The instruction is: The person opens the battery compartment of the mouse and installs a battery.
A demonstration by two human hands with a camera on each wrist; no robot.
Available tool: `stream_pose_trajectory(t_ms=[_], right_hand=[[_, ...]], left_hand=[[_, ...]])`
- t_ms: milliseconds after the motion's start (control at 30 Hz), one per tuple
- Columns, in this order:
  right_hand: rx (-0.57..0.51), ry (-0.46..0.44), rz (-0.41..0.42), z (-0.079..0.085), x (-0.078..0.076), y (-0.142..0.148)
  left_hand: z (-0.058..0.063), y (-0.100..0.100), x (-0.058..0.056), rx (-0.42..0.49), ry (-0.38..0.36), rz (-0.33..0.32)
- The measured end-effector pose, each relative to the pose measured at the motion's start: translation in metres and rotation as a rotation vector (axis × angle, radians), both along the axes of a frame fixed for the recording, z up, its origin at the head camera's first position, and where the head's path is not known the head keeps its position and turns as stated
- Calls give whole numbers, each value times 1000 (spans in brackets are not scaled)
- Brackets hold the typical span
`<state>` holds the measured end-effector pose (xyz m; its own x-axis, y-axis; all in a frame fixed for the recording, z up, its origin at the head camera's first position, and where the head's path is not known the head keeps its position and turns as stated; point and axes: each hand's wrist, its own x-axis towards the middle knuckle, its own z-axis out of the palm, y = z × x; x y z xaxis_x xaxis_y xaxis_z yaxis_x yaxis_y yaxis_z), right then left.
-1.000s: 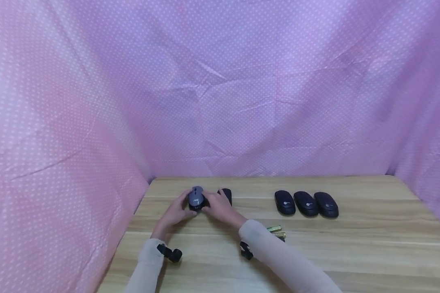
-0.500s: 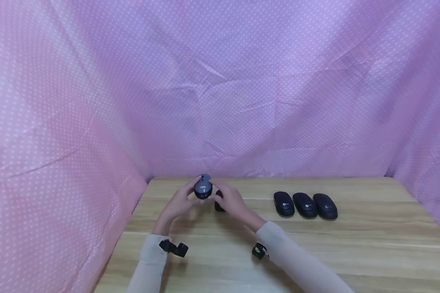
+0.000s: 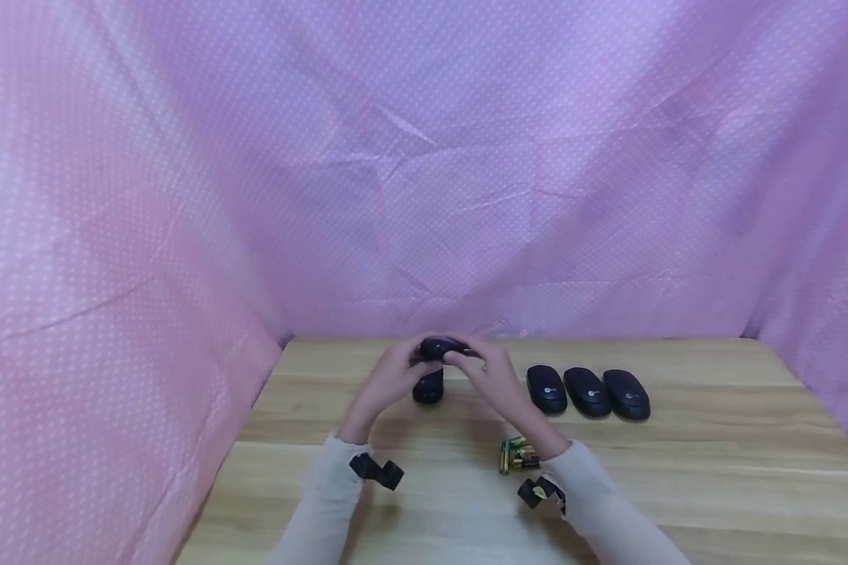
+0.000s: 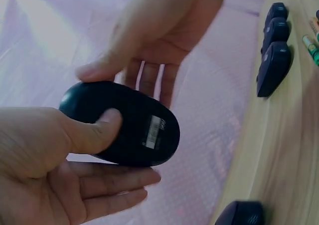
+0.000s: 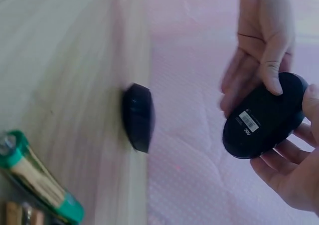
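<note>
Both hands grip one black oval computer mouse (image 4: 127, 117), raised over the far side of the table. Its underside, with a white label (image 4: 153, 131), shows in both wrist views. My left hand (image 3: 393, 375) pinches one end, thumb pressed on the underside and fingers behind. At the other end, my right hand (image 3: 499, 384) has its thumb (image 5: 313, 103) at the edge and its fingers beneath. A second dark mouse (image 3: 429, 388) rests on the table just below the held one in the head view.
Three black mice, the left one (image 3: 547, 389), the middle one (image 3: 588, 391) and the right one (image 3: 626, 395), lie in a row on the wooden table (image 3: 735, 439). Several batteries (image 3: 516, 455) lie beside the right sleeve. Pink dotted cloth (image 3: 424, 196) hangs behind.
The hands have lifted the mouse off the table, carried it right, and turned it so its underside shows. The battery pile has come into view from behind the right sleeve.
</note>
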<state>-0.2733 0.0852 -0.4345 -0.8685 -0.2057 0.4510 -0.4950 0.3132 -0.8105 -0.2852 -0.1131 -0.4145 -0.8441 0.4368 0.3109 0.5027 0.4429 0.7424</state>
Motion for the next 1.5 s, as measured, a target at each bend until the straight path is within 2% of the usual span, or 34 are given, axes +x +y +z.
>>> stream_pose_trajectory(t_ms=[100,167,300,400,500,633,733,833,1133,1500], right_hand=[[-31,-14,-26,4,-1,10],[-52,-34,-50,4,-1,15],[-102,-69,-75,3,0,24],[-164,-93,-47,1,-2,28],[-204,-112,-14,-1,-3,31],[-220,-127,-4,-3,-5,35],[-220,-134,1,-3,-4,38],[-214,-143,12,-2,-3,40],[-183,-168,30,-1,0,49],[-163,-129,46,-3,3,51]], left_hand=[[0,15,0,9,-26,50],[0,24,0,48,-56,60],[-3,37,-1,201,-158,47],[-6,44,-1,300,-224,47],[-8,47,-1,364,-267,44],[-10,49,1,411,-303,7],[-9,51,4,420,-311,-17],[-9,52,6,424,-316,-14],[-11,55,5,447,-361,-11],[-12,56,7,452,-367,-6]])
